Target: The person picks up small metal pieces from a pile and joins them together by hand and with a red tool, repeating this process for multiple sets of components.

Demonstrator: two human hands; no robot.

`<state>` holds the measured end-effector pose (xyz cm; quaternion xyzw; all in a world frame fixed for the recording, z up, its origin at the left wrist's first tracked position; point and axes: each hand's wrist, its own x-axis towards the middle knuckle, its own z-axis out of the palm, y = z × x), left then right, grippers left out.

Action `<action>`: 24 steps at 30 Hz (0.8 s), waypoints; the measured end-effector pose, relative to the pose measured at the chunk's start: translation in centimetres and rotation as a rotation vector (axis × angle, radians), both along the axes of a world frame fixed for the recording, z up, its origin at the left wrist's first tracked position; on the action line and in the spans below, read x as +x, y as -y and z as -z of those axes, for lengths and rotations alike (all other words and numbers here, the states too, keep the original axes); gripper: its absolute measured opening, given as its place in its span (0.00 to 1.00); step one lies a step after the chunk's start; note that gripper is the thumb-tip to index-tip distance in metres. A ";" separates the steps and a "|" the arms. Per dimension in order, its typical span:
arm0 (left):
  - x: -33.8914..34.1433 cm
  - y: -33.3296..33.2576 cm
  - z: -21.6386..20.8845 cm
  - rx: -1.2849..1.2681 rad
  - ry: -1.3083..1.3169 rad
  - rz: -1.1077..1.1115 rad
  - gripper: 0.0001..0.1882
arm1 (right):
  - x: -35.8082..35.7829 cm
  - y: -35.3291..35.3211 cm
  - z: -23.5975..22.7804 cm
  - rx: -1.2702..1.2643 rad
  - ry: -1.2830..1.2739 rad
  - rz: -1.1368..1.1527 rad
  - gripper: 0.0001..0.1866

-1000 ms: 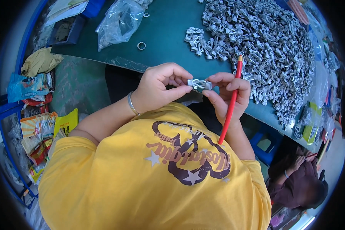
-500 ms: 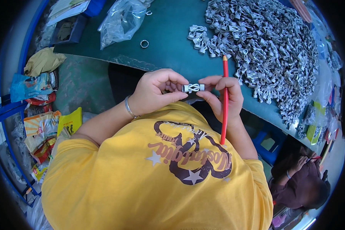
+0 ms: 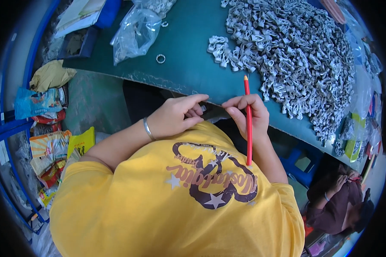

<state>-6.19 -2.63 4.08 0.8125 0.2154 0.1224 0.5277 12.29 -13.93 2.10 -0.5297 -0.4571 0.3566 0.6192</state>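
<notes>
My right hand (image 3: pixel 251 115) is closed around a red pencil-like stick (image 3: pixel 249 141) with a pale tip, its thumb and forefinger pinched near the table edge. My left hand (image 3: pixel 176 115), a silver bangle on its wrist, is at the near side of the table edge, thumb and forefinger apart and the other fingers curled. Just past its fingertips shows a small grey metal piece (image 3: pixel 203 108), mostly hidden; it looks apart from the fingers. A large heap of grey twisted metal pieces (image 3: pixel 291 55) covers the table's right side, with a few pieces (image 3: pixel 220 50) at its left edge.
On the green table (image 3: pixel 188 64) lie a metal ring (image 3: pixel 160 58) and a clear plastic bag (image 3: pixel 137 36). A dark blue bin (image 3: pixel 79 43) stands at the far left. Snack packets (image 3: pixel 51 145) fill the left side. Another person (image 3: pixel 336 197) sits at lower right.
The twisted metal piece held between both hands' fingertips has left that grip. My left thumb and forefinger have parted. The red stick stays in my right hand, and the view has shifted slightly.
</notes>
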 end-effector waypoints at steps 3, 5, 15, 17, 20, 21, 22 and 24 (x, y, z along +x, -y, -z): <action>1.7 -1.6 -0.9 0.361 0.102 0.010 0.16 | 0.2 0.1 0.3 0.014 -0.025 0.066 0.12; 4.9 -4.2 -0.8 0.596 0.264 -0.073 0.16 | 0.3 0.0 0.1 0.015 -0.015 0.101 0.12; 8.5 -5.1 1.5 0.512 0.113 0.049 0.20 | 3.7 -3.8 -1.1 0.112 0.933 0.341 0.13; 8.1 -4.1 1.3 0.493 0.117 0.038 0.20 | 3.6 -4.7 -0.7 0.110 0.956 0.355 0.12; 7.6 -3.5 0.9 0.495 0.076 -0.002 0.20 | 2.9 -5.3 -0.9 0.067 1.032 0.353 0.13; 7.5 -3.6 0.9 0.497 0.076 -0.001 0.20 | 2.9 -5.4 -1.0 0.022 1.082 0.338 0.13; 7.3 -3.7 0.8 0.486 0.076 0.042 0.21 | 3.2 -5.4 -1.0 0.053 1.119 0.310 0.14; 7.1 -3.7 0.6 0.479 0.078 0.088 0.21 | 3.3 -4.9 -1.3 0.014 1.104 0.291 0.14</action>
